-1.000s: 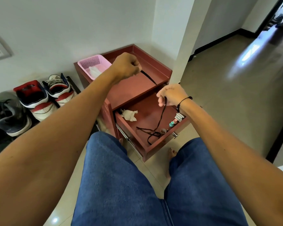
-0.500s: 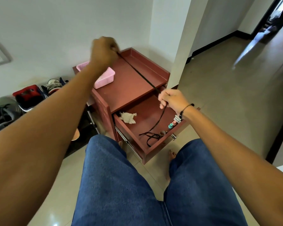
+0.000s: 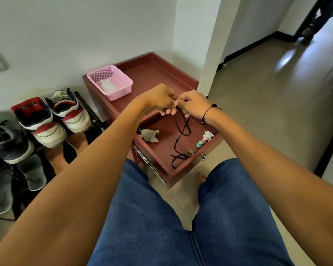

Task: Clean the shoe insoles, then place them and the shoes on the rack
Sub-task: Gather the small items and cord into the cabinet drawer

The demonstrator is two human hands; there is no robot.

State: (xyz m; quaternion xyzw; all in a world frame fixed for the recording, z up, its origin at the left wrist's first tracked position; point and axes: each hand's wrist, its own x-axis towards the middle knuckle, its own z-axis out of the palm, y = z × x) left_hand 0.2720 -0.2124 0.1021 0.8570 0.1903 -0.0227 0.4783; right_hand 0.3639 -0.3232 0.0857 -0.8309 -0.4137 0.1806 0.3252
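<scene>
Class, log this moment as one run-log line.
left hand: pinches black lace | right hand: pinches same lace | lace tail: in open drawer | shoes: on rack

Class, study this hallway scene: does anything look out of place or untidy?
Yes. The red cabinet's drawer hangs open, with a crumpled tissue inside. A black shoelace trails loosely into it from both hands, left and right, pinching its top.
</scene>
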